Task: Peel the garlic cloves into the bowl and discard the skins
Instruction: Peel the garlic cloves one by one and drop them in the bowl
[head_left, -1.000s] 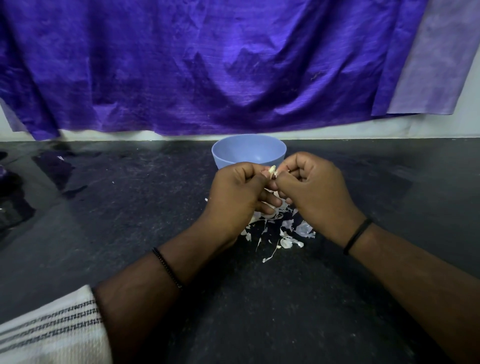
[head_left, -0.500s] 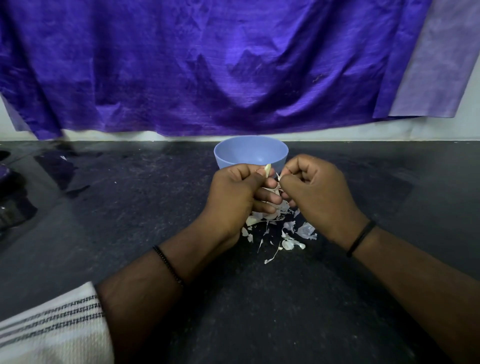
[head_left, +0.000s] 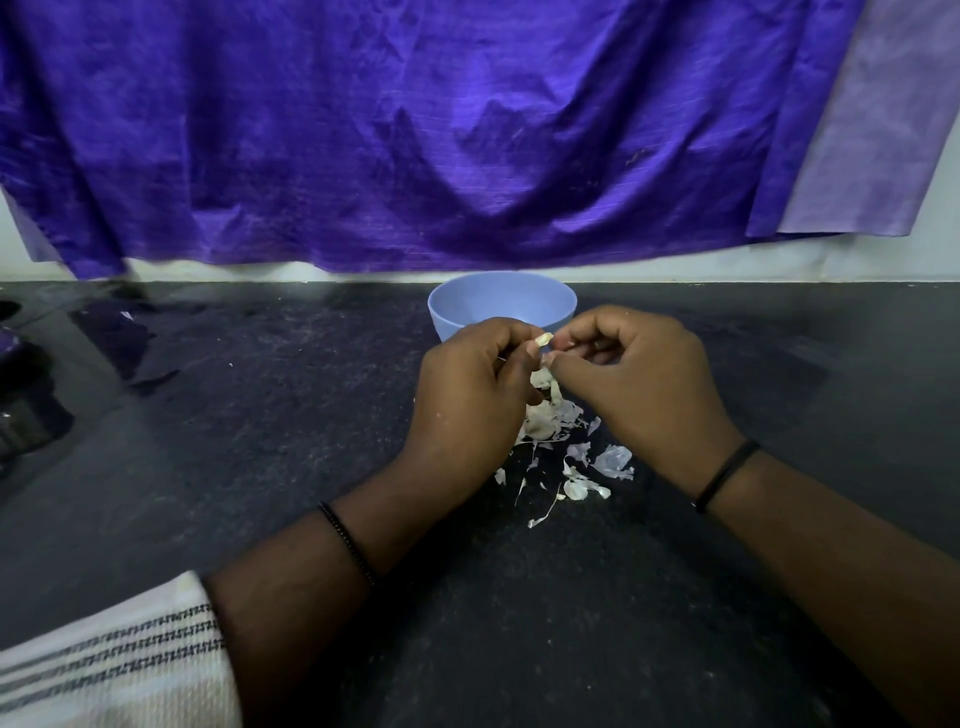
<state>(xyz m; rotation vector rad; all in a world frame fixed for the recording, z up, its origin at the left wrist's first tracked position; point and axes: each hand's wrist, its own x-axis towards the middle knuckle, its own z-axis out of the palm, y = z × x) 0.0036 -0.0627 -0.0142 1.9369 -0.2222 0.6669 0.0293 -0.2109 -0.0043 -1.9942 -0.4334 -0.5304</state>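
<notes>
L hand (head_left: 467, 395) grips garlic clove (head_left: 543, 340) – R hand (head_left: 639, 384) pinches its skin; peel scraps (head_left: 576, 457) on counter, bowl (head_left: 501, 304) just behind.

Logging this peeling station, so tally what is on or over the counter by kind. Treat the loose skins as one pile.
Bowl: 1
Clove: 1, pinched between both hands
Skin pile: 1
Hands: 2, left and right
Wristbands: 2, left and right
Total: 7

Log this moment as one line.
stage: peeling | left hand: holds clove | right hand: pinches skin at clove | bowl: behind hands | skins: on counter
</notes>
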